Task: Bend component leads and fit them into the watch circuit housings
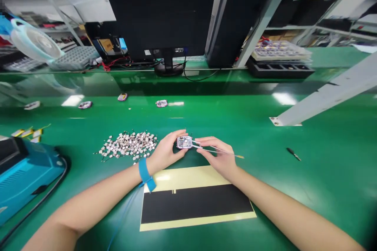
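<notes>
My left hand (165, 151), with a blue wrist strap (145, 173) at its wrist, grips a small rounded device housing (184, 142) between fingers and thumb. Its open face shows parts inside. In my right hand (222, 157) are thin metal tweezers (215, 150), their tips reaching to the housing's right side. Whether the tips grasp a part is too small to tell. Just left of my left hand lies a pile of small silvery components (129, 145) with short dark leads. Below both hands is a yellow sheet (188, 176) bearing a wide black adhesive-like strip (196, 204).
Several similar housings, one here (161, 103), lie farther back on the green bench (324, 188). A teal machine (32, 176) and yellow-edged flat pieces (28, 133) are at left. A black pen (293, 154) and a slanted white post (326, 90) stand right. A monitor (161, 19) is behind.
</notes>
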Demonstrator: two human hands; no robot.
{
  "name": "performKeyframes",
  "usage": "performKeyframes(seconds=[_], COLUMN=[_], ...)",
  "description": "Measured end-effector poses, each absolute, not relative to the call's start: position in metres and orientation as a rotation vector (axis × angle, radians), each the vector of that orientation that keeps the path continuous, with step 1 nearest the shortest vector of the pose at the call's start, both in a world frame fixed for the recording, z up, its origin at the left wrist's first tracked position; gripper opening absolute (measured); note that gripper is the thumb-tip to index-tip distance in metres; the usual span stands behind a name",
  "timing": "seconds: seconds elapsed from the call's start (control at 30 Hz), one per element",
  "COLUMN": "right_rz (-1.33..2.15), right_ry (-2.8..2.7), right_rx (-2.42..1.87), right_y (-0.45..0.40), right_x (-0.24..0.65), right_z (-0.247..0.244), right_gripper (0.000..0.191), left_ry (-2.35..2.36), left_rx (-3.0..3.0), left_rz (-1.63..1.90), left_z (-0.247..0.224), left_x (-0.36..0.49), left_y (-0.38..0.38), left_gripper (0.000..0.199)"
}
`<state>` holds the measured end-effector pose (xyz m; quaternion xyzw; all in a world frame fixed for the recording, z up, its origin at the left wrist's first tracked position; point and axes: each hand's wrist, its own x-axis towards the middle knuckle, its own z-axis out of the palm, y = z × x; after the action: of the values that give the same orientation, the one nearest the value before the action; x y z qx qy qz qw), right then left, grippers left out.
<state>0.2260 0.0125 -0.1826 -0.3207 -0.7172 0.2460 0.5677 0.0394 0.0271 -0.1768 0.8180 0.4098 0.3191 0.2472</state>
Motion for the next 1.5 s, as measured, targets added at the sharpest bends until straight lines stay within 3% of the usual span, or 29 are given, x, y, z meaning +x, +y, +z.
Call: performKeyframes(seconds=[0.47,0.63,0.73,1.07,1.5], right_rz=[0.535,0.524,0.536,0.849,0.982], right_ry=[-1.881,-1.956,-1.812,-1.665,-1.556], right_rx=[-0.648,-0.544,-0.625,-0.794,-0.82], right_y=[0.006,-0.001,-0.003,0.007,0.008], right_x=[0.224,0.229,0.227,0.223,0.222], right_z=[-0.175,-0.166,-0.167,-0.171,-0.167], right_gripper=[0.02,0.031,0.035,0.02,0.021], left_ry=[0.975,0.851,0.854,0.866,0.834], left_rx=[2.255,2.257,2.202,2.058,2.013], left_rz=[0.891,1.04,1.107,1.118,1.141], left_z=[-0.17,-0.167,-0.167,-0.167,-0.171], left_x=[0.04,0.04,0.04,0.039,0.039], left_y=[0.024,0.024,0.024,0.024,0.025], left_gripper=[0.037,0.007,0.012,0.021,0.017])
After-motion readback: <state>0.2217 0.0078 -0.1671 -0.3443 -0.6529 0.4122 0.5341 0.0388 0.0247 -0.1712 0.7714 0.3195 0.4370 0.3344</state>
